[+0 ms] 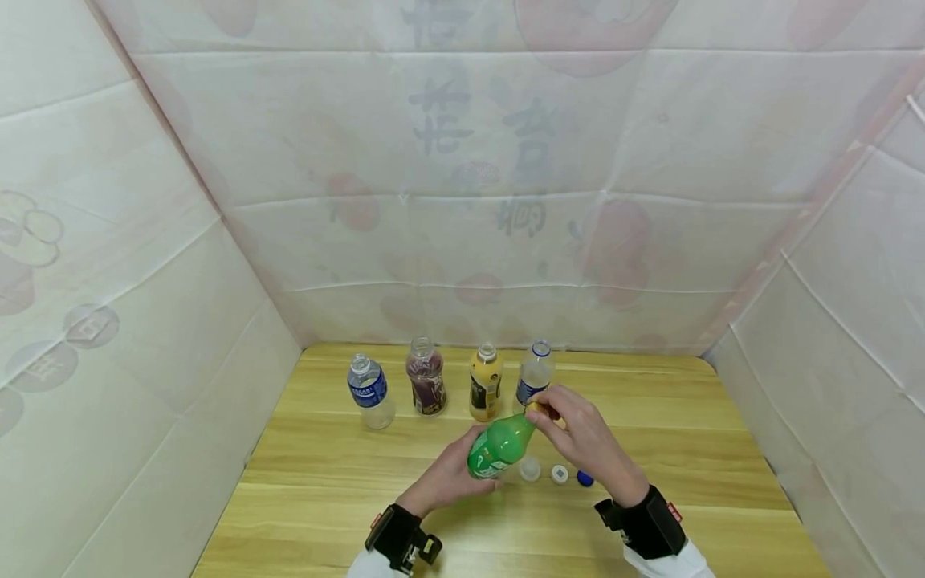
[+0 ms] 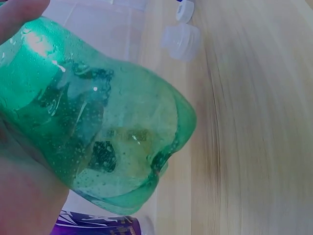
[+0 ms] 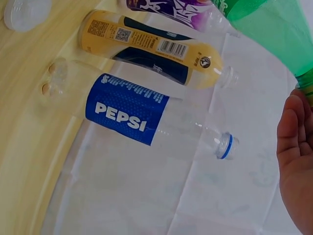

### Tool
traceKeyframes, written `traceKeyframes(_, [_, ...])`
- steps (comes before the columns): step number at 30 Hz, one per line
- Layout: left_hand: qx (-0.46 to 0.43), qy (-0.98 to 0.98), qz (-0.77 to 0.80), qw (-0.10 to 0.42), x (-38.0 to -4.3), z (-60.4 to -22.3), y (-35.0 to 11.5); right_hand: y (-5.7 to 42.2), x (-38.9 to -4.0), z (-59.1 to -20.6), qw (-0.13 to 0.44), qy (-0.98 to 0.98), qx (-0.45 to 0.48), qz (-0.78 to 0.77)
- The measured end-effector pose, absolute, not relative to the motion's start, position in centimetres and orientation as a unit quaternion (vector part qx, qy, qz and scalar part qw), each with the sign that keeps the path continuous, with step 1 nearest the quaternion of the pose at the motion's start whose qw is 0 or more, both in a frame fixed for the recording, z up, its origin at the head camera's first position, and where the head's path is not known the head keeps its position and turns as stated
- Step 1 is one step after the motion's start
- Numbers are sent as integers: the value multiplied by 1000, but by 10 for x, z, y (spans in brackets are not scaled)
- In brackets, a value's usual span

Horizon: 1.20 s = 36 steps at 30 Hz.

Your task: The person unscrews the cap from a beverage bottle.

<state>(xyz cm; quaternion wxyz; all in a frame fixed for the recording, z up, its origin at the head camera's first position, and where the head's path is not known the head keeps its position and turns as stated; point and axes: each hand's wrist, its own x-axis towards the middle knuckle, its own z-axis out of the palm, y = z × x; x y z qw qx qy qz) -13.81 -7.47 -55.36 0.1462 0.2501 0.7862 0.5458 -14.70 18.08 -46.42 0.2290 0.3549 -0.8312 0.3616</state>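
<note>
My left hand (image 1: pixel 450 475) grips a green plastic bottle (image 1: pixel 500 446) round its body, tilted with its neck up to the right and its base above the wooden table. In the left wrist view the see-through green bottle (image 2: pixel 122 122) has droplets on its wall. With thumb and fingers, my right hand (image 1: pixel 584 429) pinches a yellow cap (image 1: pixel 535 408) at the bottle's neck. Most of that cap is hidden by the fingers. In the right wrist view, the right hand (image 3: pixel 299 156) stands at the neck of the green bottle (image 3: pixel 274 34).
Behind the hands stand uncapped bottles in a row: a clear one with a blue label (image 1: pixel 370 392), a purple-labelled one (image 1: pixel 428 385), a yellow one (image 1: pixel 485 387) and a Pepsi bottle (image 3: pixel 128 110). A translucent cap (image 1: pixel 530 469), white cap (image 1: pixel 560 474) and blue cap (image 1: pixel 584 479) lie nearer. White sheets surround the table.
</note>
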Motion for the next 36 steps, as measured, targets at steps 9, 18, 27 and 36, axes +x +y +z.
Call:
traceKeyframes(9, [245, 781, 547, 176, -137, -550, -75, 184, -146, -460, 207, -826, 376, 366])
traceKeyframes(18, [256, 759, 564, 200, -138, -550, -77, 187, -147, -459, 188, -832, 382, 357])
traceKeyframes(27, [272, 752, 564, 206, -139, -554, -79, 187, -147, -457, 181, -831, 393, 351])
traceKeyframes(36, [246, 815, 518, 78, -137, -560, -70, 182, -145, -463, 194, -863, 292, 363])
